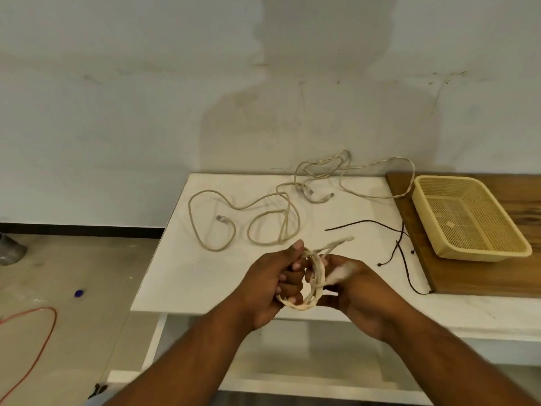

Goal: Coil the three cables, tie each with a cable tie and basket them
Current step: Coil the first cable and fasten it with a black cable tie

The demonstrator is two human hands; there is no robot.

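Both hands hold one beige cable wound into a small coil (pixel 315 276) above the front edge of the white table (pixel 181 276). My left hand (pixel 269 285) grips the coil's left side and my right hand (pixel 351 288) its right side; a loose end sticks up and to the right. A second beige cable (pixel 248 221) lies in loose loops at the table's middle. A third, tangled one (pixel 345 177) lies along the back edge, reaching the yellow mesh basket (pixel 497 247). Thin black ties (pixel 401 247) lie at the right.
The basket stands on a wooden board (pixel 468 279) at the table's right side. A wall rises right behind the table. On the floor to the left are an orange cord (pixel 44 326), a blue cap (pixel 79 293) and a grey object (pixel 10 250).
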